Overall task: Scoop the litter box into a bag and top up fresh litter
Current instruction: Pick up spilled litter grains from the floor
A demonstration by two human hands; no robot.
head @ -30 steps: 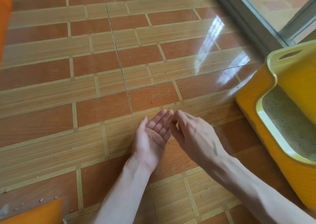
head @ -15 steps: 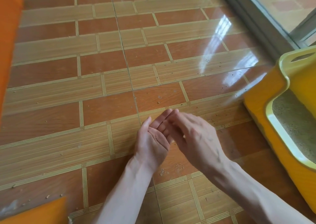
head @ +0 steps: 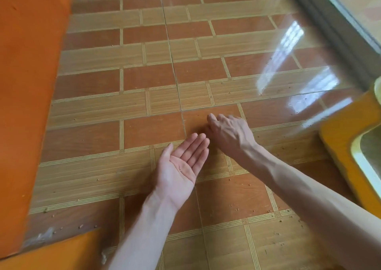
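Note:
My left hand (head: pixel 181 166) lies palm up just above the tiled floor, fingers straight, with a tiny litter grain on the palm. My right hand (head: pixel 231 133) reaches down to the floor just beyond the left fingertips, back of the hand up and fingers bent downward. Its fingertips are hidden, so I cannot tell whether it pinches anything. The yellow litter box (head: pixel 338 146) shows only partly at the right edge, with grey litter (head: pixel 371 152) inside. Loose litter grains (head: pixel 235 206) lie scattered on the tiles near my arms.
An orange mat (head: pixel 26 84) borders the floor on the left and at the bottom left. A glass door with a grey frame (head: pixel 334 28) runs along the top right. The glossy brown tiles (head: pixel 148 78) stretch ahead of my hands.
My right hand has left the left palm and dropped to the floor just ahead. The left hand stays palm up. The view has swung left, so the litter box sits further right.

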